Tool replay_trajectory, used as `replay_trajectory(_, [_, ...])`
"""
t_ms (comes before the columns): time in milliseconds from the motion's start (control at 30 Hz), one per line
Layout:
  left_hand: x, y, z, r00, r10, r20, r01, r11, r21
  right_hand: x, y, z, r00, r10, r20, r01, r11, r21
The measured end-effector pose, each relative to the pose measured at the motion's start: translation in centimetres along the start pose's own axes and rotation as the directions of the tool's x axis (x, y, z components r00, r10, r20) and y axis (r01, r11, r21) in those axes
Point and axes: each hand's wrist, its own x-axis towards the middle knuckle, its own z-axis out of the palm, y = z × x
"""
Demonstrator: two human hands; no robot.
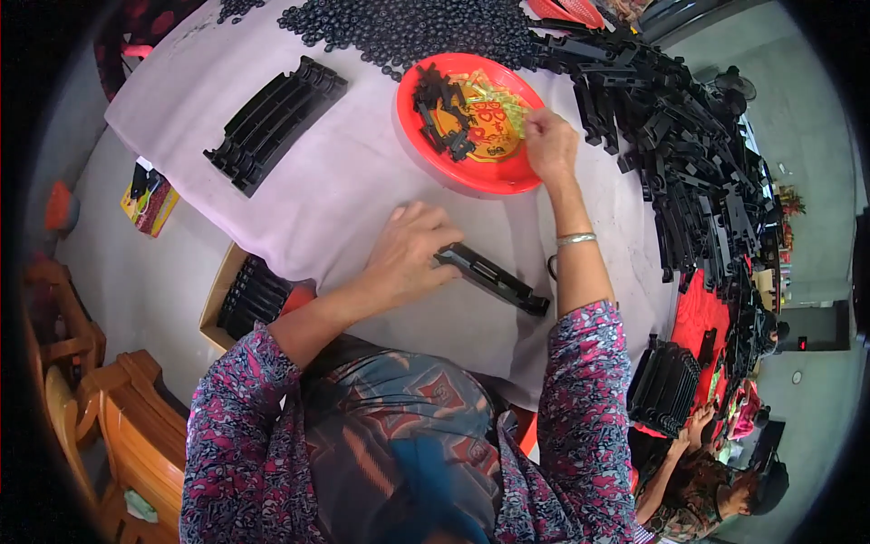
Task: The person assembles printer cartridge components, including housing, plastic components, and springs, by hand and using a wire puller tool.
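Note:
My left hand (412,249) is closed around one end of a long black plastic part (497,281) with a slot along it, over the cloth in front of me. The part's other end points right, toward my right forearm. My right hand (551,145) is over the right side of a red basin (424,170), its fingers pinched together. Whatever sits between those fingertips is too small to make out. Beside them in the basin are small pale yellow-clear pieces (507,102). Small black plastic pieces (437,104) are heaped on the basin's left side.
Black rollers (408,32) spread across the far side of the cloth-covered table (340,181). A big pile of black parts (680,154) covers the right. Joined black parts (276,122) lie at left. A box of black parts (249,299) stands lower left. Another person (707,480) works at lower right.

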Motion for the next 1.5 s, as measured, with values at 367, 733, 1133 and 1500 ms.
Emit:
replay_trajectory(367, [-0.3, 0.1, 0.1, 1.0, -0.007, 0.009, 0.008, 1.0, -0.02, 1.4, 0.1, 0.6, 0.952, 0.224, 0.208, -0.147, 0.932, -0.331])
replay_trajectory(733, [-0.3, -0.3, 0.0, 0.998, 0.025, 0.049, -0.022, 0.998, -0.056, -1.3, 0.5, -2.7, 0.968, 0.142, 0.205, -0.147, 0.989, 0.007])
replay_trajectory(1133, [-0.1, 0.0, -1.8, 0.979, 0.062, 0.197, -0.053, 0.997, -0.047, -14.9, -5.0, -11.9, 0.788, 0.222, 0.574, -0.566, 0.626, 0.536])
replay_trajectory(1500, [-0.8, 1.1, -2.0, 0.963, 0.053, 0.265, -0.048, 0.999, -0.024, -20.5, -9.1, -12.0, 0.916, 0.187, 0.355, -0.323, 0.868, 0.376])
